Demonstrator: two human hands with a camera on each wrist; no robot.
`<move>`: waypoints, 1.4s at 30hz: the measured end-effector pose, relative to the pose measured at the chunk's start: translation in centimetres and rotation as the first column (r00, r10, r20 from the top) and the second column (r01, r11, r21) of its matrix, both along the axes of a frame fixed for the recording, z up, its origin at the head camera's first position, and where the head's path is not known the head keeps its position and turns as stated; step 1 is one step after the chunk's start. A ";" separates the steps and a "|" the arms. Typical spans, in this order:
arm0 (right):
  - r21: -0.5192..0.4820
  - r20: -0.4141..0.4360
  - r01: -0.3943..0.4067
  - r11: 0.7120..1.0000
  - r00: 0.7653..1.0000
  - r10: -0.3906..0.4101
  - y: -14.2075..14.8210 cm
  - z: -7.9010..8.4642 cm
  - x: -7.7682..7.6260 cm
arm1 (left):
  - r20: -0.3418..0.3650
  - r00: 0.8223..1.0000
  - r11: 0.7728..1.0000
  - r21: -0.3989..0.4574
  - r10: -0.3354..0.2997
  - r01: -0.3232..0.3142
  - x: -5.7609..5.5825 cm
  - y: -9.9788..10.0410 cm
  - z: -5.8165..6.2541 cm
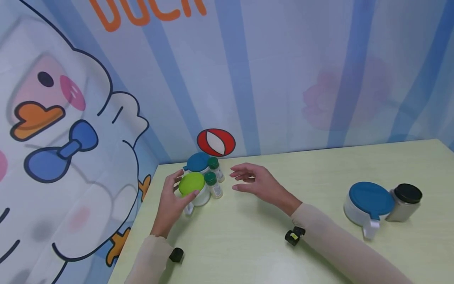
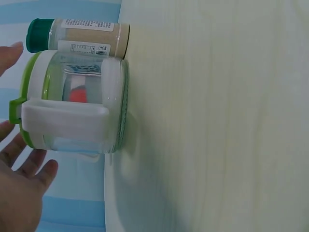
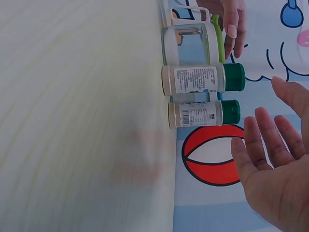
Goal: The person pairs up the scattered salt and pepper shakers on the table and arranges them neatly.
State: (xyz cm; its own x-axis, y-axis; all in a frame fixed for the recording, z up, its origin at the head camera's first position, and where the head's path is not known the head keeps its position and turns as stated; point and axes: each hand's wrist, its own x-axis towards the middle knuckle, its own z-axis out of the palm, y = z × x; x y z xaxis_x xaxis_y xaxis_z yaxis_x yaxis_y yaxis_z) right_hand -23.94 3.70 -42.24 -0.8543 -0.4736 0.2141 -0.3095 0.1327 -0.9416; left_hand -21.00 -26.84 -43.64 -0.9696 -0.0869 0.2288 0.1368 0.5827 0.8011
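A clear glass jar with a green lid and a white handle (image 2: 67, 118) stands at the table's left end. Around its lid my left hand (image 1: 173, 201) spreads its fingers and thumb; whether they touch it I cannot tell. Two spice bottles with green caps, the nearer (image 1: 213, 185) and the farther (image 1: 217, 169), stand upright just right of the jar. Behind them is a blue-lidded jar (image 1: 198, 162), partly hidden. My right hand (image 1: 257, 181) hovers right of the bottles, apart from them, fingers loosely bent and holding nothing.
Toward the right of the pale table (image 1: 283, 244) stand another blue-lidded jar with a white handle (image 1: 370, 201) and a black-capped bottle (image 1: 405, 203) close together. A printed cloth (image 1: 283, 79) hangs along the back and left edges.
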 end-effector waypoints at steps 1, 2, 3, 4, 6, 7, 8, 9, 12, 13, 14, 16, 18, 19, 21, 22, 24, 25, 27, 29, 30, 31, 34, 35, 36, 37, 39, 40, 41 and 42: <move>-0.003 0.001 0.000 1.000 1.000 0.000 -0.2 0.0 -0.1 | 0.023 1.000 1.000 -0.005 0.014 -0.014 -0.1 0.0 0.0; -0.003 0.005 0.002 1.000 1.000 -0.002 -0.4 0.0 -0.1 | 0.045 0.999 1.000 -0.006 0.025 -0.025 -0.1 0.0 -0.1; -0.001 0.011 0.002 1.000 1.000 -0.002 -0.6 0.0 -0.1 | 0.065 0.997 0.999 -0.007 0.032 -0.032 -0.1 0.0 -0.1; -0.002 0.018 0.002 1.000 1.000 -0.002 -0.8 -0.1 -0.2 | 0.083 0.996 0.999 -0.007 0.038 -0.037 -0.1 0.0 -0.2; 0.001 0.023 -0.001 1.000 1.000 0.001 -1.2 -0.1 -0.2 | 0.104 0.994 0.999 -0.006 0.043 -0.043 -0.1 0.1 -0.2; 0.000 0.025 -0.002 1.000 1.000 0.002 -1.4 -0.1 -0.3 | 0.111 0.993 0.999 -0.004 0.045 -0.044 0.0 0.1 -0.2; 0.000 0.026 -0.002 1.000 1.000 0.002 -1.5 -0.1 -0.3 | 0.116 0.992 0.999 -0.006 0.044 -0.044 0.0 0.1 -0.2; -0.002 0.025 -0.003 1.000 1.000 0.003 -1.6 -0.2 -0.4 | 0.118 0.992 0.999 -0.010 0.043 -0.042 0.0 0.2 -0.2; -0.011 0.021 -0.007 1.000 1.000 0.008 -2.0 -0.5 -0.7 | 0.125 0.991 0.999 -0.024 0.041 -0.038 -0.1 0.2 -0.2; -0.016 0.022 -0.008 1.000 1.000 0.009 -2.2 -0.6 -0.8 | 0.134 0.990 0.999 -0.029 0.042 -0.039 -0.1 0.3 -0.1; -0.015 0.025 -0.009 1.000 1.000 0.009 -2.3 -0.7 -1.0 | 0.141 0.989 0.999 -0.034 0.044 -0.039 -0.1 0.3 -0.1; -0.015 0.030 -0.009 1.000 1.000 0.010 -2.6 -0.9 -1.2 | 0.151 0.987 0.998 -0.041 0.044 -0.038 -0.1 0.4 -0.1; -0.015 0.040 -0.012 1.000 0.999 0.013 -2.9 -0.9 -1.3 | 0.158 0.987 0.998 -0.044 0.042 -0.036 -0.1 0.4 -0.1; -0.017 0.045 -0.014 1.000 0.999 0.015 -3.1 -1.0 -1.3 | 0.159 0.987 0.999 -0.043 0.039 -0.032 -0.1 0.5 -0.1; -0.022 0.052 -0.022 1.000 0.998 0.023 -3.3 -1.0 -1.5 | 0.159 0.987 0.999 -0.042 0.028 -0.021 -0.1 0.5 -0.2; -0.022 0.056 -0.028 0.999 0.998 0.029 -3.5 -1.0 -1.5 | 0.160 0.987 0.999 -0.038 0.020 -0.014 -0.1 0.4 -0.2; -0.021 0.058 -0.041 0.999 0.997 0.042 -3.8 -1.0 -1.6 | 0.169 0.986 1.000 -0.030 0.004 0.001 0.0 0.4 -0.3; -0.017 0.057 -0.048 0.999 0.997 0.048 -3.9 -1.1 -1.7 | 0.174 0.985 1.000 -0.026 -0.005 0.009 0.0 0.4 -0.4; -0.007 0.046 -0.060 0.998 0.997 0.061 -4.2 -1.2 -1.8 | 0.190 0.982 1.000 -0.018 -0.018 0.022 0.1 0.5 -0.5; 0.000 0.043 -0.063 0.998 0.997 0.063 -4.3 -1.4 -1.9 | 0.206 0.978 0.999 -0.009 -0.031 0.034 0.2 0.6 -0.6; 0.001 0.041 -0.063 0.998 0.997 0.063 -4.4 -1.5 -1.9 | 0.213 0.976 0.999 -0.006 -0.036 0.038 0.2 0.7 -0.5; 0.000 0.042 -0.063 0.998 0.997 0.062 -4.4 -1.6 -2.0 | 0.219 0.975 0.999 -0.006 -0.040 0.042 0.3 0.8 -0.5; 0.001 0.045 -0.051 0.999 0.998 0.051 -4.4 -1.7 -1.9 | 0.235 0.971 0.999 -0.015 -0.041 0.046 0.3 1.1 -0.5; 0.004 0.047 -0.048 0.999 0.998 0.048 -4.4 -1.7 -1.9 | 0.239 0.970 0.999 -0.022 -0.038 0.044 0.4 1.2 -0.4; 0.004 0.049 -0.046 0.999 0.998 0.046 -4.4 -1.7 -1.8 | 0.244 0.969 0.999 -0.030 -0.033 0.041 0.4 1.2 -0.4; 0.003 0.051 -0.047 0.999 0.998 0.047 -4.5 -1.7 -1.8 | 0.248 0.968 0.999 -0.037 -0.029 0.039 0.4 1.3 -0.3; 0.007 0.052 -0.051 0.999 0.997 0.051 -4.6 -1.8 -1.8 | 0.255 0.967 0.998 -0.047 -0.021 0.034 0.4 1.4 -0.3; 0.008 0.050 -0.055 0.998 0.997 0.054 -4.7 -1.8 -1.8 | 0.257 0.966 0.998 -0.048 -0.020 0.033 0.4 1.4 -0.3; 0.011 0.048 -0.058 0.998 0.997 0.057 -4.7 -1.9 -1.8 | 0.259 0.966 0.998 -0.051 -0.019 0.033 0.4 1.4 -0.3; 0.011 0.046 -0.062 0.998 0.997 0.062 -4.8 -1.9 -1.8 | 0.262 0.965 0.998 -0.053 -0.018 0.033 0.4 1.5 -0.3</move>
State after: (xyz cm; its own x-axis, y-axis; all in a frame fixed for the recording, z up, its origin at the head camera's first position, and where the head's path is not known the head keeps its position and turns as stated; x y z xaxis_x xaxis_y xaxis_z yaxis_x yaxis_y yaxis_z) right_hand -25.74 -1.10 -44.16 -0.8321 -0.5282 0.1691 -0.2738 0.1260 -0.9535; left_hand -20.59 -25.38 -43.92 -0.9980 -0.0558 -0.0287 -0.0574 0.6268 0.7771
